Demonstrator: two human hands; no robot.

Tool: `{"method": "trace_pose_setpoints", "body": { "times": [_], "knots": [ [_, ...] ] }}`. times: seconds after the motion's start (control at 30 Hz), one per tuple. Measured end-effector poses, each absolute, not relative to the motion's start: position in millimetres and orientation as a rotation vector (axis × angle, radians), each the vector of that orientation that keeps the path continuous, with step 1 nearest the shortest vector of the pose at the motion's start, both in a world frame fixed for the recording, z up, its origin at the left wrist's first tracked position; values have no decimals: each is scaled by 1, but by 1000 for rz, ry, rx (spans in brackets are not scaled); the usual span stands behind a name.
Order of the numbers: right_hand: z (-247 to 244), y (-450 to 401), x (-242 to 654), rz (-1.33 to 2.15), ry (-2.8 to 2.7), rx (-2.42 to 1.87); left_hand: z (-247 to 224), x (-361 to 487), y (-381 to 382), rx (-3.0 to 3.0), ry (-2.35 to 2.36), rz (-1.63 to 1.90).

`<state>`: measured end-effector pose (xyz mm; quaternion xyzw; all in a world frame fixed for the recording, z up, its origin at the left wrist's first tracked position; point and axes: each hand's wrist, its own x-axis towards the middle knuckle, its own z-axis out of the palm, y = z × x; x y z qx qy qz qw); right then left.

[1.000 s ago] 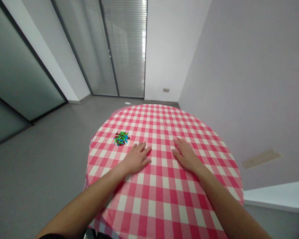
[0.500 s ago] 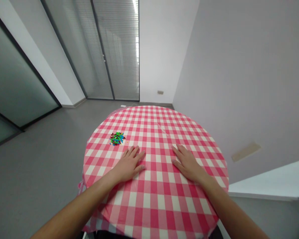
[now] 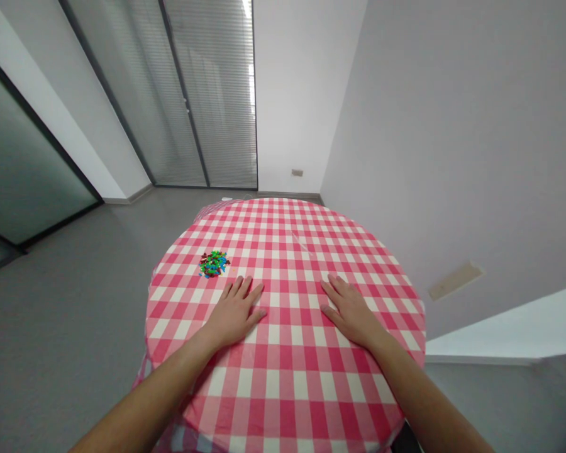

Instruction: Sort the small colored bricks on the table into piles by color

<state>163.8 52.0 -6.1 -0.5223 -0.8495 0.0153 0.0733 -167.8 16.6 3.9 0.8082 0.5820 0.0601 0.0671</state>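
Observation:
My left hand (image 3: 234,313) lies palm down on the table, fingers spread, holding nothing. Just beyond its fingertips, slightly to the left, is a small pile of colourful pieces (image 3: 214,264) in green, blue, dark red and a little yellow; they are too small to name. Also palm down with its fingers apart, my right hand (image 3: 348,309) rests on the right side of the table and holds nothing. Under both hands spreads a red-and-white checked tablecloth (image 3: 287,358) covering the round table.
Close along the right runs a plain wall (image 3: 453,138) with a beige plate (image 3: 455,281) and a white ledge (image 3: 504,321). Glass panels with blinds (image 3: 217,94) stand behind the table. Grey floor (image 3: 75,314) lies to the left.
The view has shifted slightly, so the table and pile sit a little further left. Both hands stay flat on the cloth, and the pile looks the same.

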Motion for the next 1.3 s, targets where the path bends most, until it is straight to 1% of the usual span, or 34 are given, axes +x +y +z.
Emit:
{"method": "trace_pose_setpoints", "body": {
  "times": [0.27,1.3],
  "knots": [
    [-4,53,161,106,-2615,-1636,4,-167,18,2458,1763,154],
    [-4,53,160,108,-2636,-1659,4,-168,17,2457,1769,186]
  ]
}}
